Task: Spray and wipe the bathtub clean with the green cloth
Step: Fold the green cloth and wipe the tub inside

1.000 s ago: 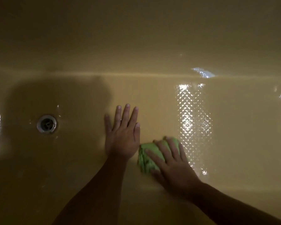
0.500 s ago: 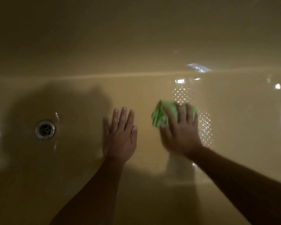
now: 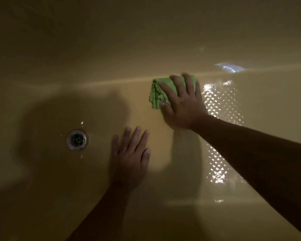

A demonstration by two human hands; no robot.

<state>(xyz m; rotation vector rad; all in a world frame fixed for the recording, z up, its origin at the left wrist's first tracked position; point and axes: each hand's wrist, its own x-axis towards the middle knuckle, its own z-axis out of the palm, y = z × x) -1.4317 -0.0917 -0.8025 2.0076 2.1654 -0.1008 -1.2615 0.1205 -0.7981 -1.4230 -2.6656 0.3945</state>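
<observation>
Green cloth (image 3: 156,94) half hidden under right hand (image 3: 184,108); bathtub (image 3: 59,171) cut off by every edge.

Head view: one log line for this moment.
right hand pressing green cloth at foot of far wall | left hand flat on bathtub floor | drain left of both hands

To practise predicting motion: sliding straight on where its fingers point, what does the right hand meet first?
Probably the bathtub's far wall; the right hand presses the green cloth right at its foot.
</observation>
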